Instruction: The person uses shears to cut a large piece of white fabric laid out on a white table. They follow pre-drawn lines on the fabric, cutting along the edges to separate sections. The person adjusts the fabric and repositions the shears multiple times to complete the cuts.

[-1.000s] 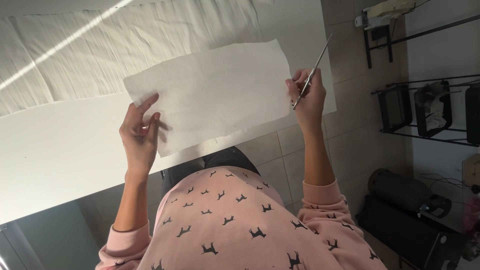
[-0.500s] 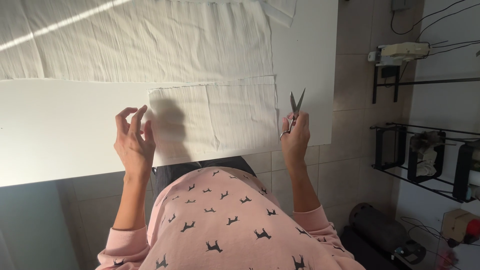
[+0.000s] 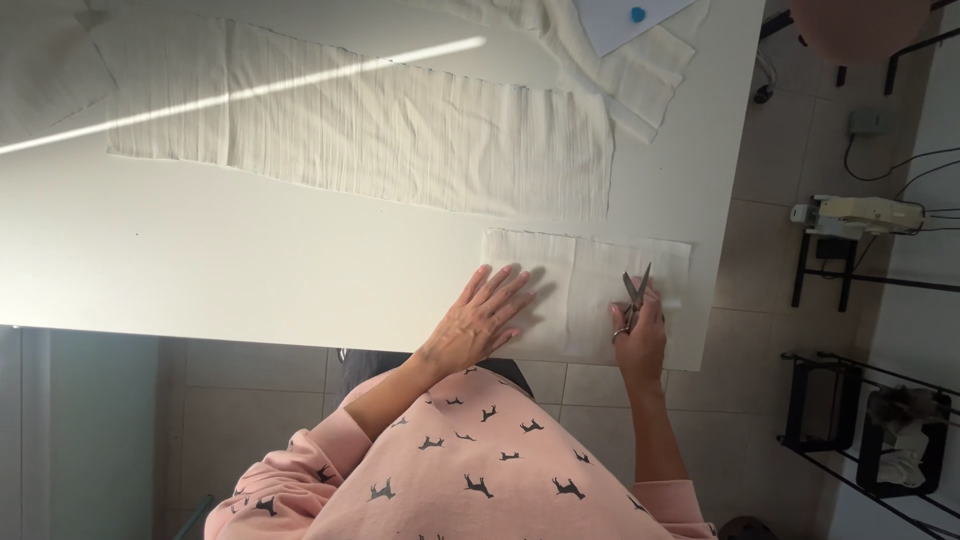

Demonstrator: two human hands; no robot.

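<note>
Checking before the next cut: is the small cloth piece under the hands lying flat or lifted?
Flat. The small cloth piece lies spread on the table, left hand pressing it.

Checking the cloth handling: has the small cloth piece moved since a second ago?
Yes. The small cloth, held up above the table before, now lies flat at its near edge under the left hand.

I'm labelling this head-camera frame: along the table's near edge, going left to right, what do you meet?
Bare white table → left hand flat on the small cloth piece → scissors in the right hand → tiled floor → black wire rack.
</note>
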